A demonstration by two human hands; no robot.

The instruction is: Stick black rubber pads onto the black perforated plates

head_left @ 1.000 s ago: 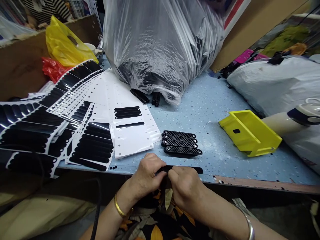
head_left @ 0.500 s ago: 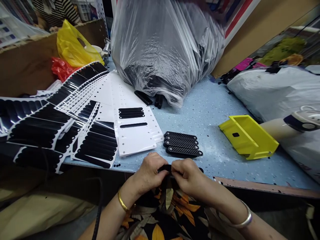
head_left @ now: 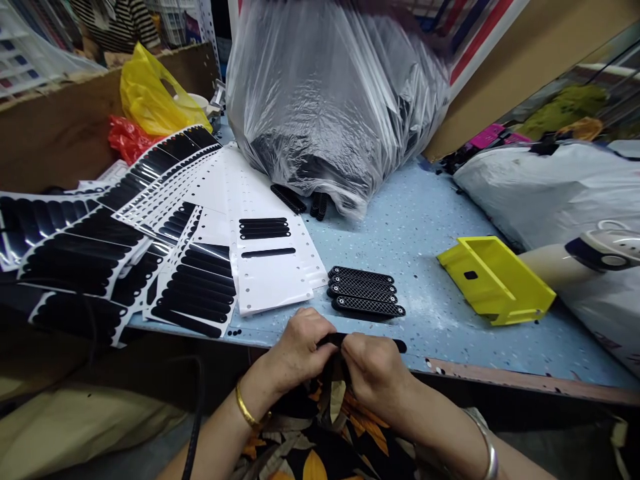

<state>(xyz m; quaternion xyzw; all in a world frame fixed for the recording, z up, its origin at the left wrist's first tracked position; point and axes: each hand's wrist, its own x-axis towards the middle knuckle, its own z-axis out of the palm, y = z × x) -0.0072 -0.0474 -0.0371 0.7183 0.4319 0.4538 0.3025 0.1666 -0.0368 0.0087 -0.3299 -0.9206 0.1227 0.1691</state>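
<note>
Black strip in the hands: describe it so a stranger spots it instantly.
At the front edge of the speckled blue workbench, the left hand and right hand pinch a black strip. Unlike the four black mesh strips lying beyond, it is held, its end jutting right.

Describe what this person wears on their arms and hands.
Both forearms are bare, with no sleeves or gloves. The left hand has a gold bangle at the wrist; the right hand has a wider silver bangle. Below them is a black garment printed with orange and cream leaves.

Workshop: blue workbench (head_left: 425, 227), black plastic strips (head_left: 363, 290)
</note>
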